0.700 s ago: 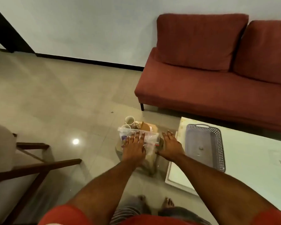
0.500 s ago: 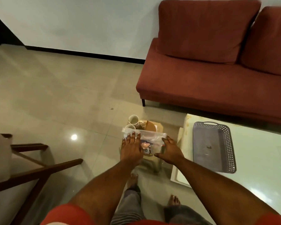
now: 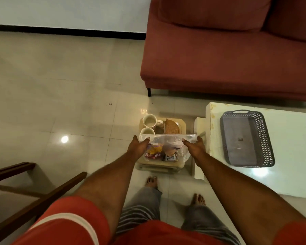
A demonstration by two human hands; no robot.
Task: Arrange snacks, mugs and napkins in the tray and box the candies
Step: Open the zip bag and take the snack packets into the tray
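Observation:
A clear plastic bag (image 3: pixel 168 147) with snack packets inside hangs between my hands over a low stool (image 3: pixel 159 166). My left hand (image 3: pixel 137 148) grips the bag's left top corner and my right hand (image 3: pixel 195 147) grips its right top corner. Behind the bag on the stool stand two white mugs (image 3: pixel 149 121) and a woven wicker basket (image 3: pixel 172 127). A grey perforated tray (image 3: pixel 246 138) lies on the white table (image 3: pixel 290 174) to the right, with only a small speck in it.
A red sofa (image 3: pixel 228 59) stands behind the table. A wooden chair frame (image 3: pixel 34 197) is at the lower left. My bare feet (image 3: pixel 151 181) stand on the glossy tiled floor just in front of the stool.
My hands have moved from lying flat on the bag to gripping its top corners, and the bag is now lifted and stretched between them. The camera has tilted down.

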